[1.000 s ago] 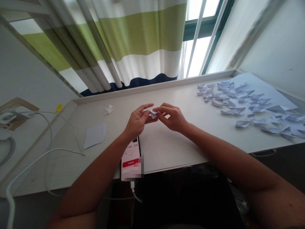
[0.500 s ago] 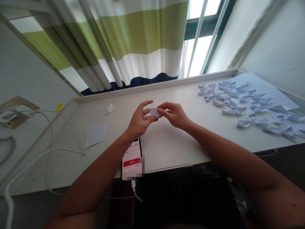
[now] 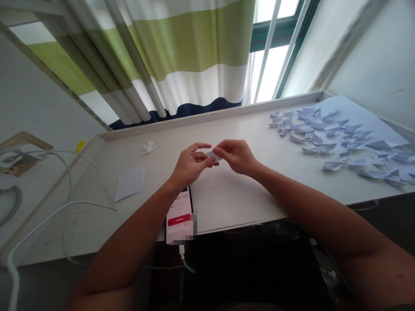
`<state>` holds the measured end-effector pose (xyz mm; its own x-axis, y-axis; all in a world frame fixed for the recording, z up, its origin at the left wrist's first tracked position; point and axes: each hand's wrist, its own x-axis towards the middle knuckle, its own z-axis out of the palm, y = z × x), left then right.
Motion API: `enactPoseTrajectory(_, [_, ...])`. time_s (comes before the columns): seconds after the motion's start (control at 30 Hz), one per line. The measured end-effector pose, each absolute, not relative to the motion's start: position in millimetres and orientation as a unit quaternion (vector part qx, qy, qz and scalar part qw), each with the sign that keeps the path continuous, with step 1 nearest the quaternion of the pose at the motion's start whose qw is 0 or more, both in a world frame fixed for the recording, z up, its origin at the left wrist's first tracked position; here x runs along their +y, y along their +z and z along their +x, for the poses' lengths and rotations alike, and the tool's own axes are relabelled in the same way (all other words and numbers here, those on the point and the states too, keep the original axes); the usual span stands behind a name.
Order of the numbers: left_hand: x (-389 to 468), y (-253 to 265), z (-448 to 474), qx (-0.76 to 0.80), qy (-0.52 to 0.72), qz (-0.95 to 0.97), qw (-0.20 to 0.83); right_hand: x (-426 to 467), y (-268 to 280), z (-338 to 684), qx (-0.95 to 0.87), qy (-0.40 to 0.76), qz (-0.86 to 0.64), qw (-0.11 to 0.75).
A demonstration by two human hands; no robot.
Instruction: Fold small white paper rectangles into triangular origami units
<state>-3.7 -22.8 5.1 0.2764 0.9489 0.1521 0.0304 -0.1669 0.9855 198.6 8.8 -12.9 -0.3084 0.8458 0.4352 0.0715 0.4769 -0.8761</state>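
Note:
A small folded piece of white paper (image 3: 214, 156) is held between both hands above the middle of the white desk (image 3: 227, 207). My left hand (image 3: 191, 163) pinches its left side between thumb and fingers, with the index finger stretched out above. My right hand (image 3: 237, 156) grips the upper right part with thumb and index finger. The fingers cover much of the paper, so its exact folds cannot be made out. Under my left forearm lies a phone (image 3: 179, 220) with a lit screen and a cable plugged into its lower end.
Many folded paper boats (image 3: 319, 149) spread over the desk's right side, near a large white sheet (image 3: 343, 108). To the left lie a few flat paper sheets (image 3: 130, 183) and a crumpled tissue (image 3: 148, 147). White cables (image 3: 81, 203) loop across the left edge.
My right hand has shifted slightly left and its fingers now cover more of the folded paper. Less of the paper's face shows. The left index finger has dipped a little.

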Motion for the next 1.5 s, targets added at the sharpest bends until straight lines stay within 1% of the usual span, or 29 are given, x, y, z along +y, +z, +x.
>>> enactPoseTrajectory(0.17, [-21.3,7.5,-7.1,0.423,0.401,0.638,0.503,7.8,-13.2,197.0,-0.717,0.371,-0.324,0.494])
enactPoseTrajectory(0.3, [-19.3,5.7,-7.0,0.415,0.431,0.629,0.497,8.7,-14.8,193.8,-0.699,0.409,-0.306,0.501])
enactPoseTrajectory(0.4, [-18.2,5.5,-7.0,0.420,0.460,0.607,0.494,9.8,-15.2,195.3,-0.703,0.434,-0.289,0.485])
enactPoseTrajectory(0.6, [-15.8,7.9,-12.3,0.442,0.470,0.549,0.530,10.6,-18.3,200.4,-0.765,0.355,-0.271,0.464])
enactPoseTrajectory(0.97, [-17.2,6.6,-12.6,0.446,0.447,0.572,0.524,11.8,-17.2,198.8,-0.715,0.456,-0.279,0.451])
enactPoseTrajectory(1.1, [-19.0,9.7,-10.8,0.449,0.461,0.560,0.522,13.7,-19.1,198.1,-0.710,0.453,-0.286,0.456])
enactPoseTrajectory(1.2, [-19.4,11.4,-11.5,0.434,0.469,0.548,0.540,15.5,-20.4,198.9,-0.709,0.449,-0.286,0.463])
enactPoseTrajectory(1.33, [-19.2,11.9,-13.3,0.407,0.463,0.554,0.560,15.9,-19.7,200.3,-0.706,0.450,-0.288,0.465])
enactPoseTrajectory(1.5, [-17.5,8.3,-12.4,0.409,0.457,0.557,0.560,14.7,-19.0,199.6,-0.714,0.440,-0.288,0.463])
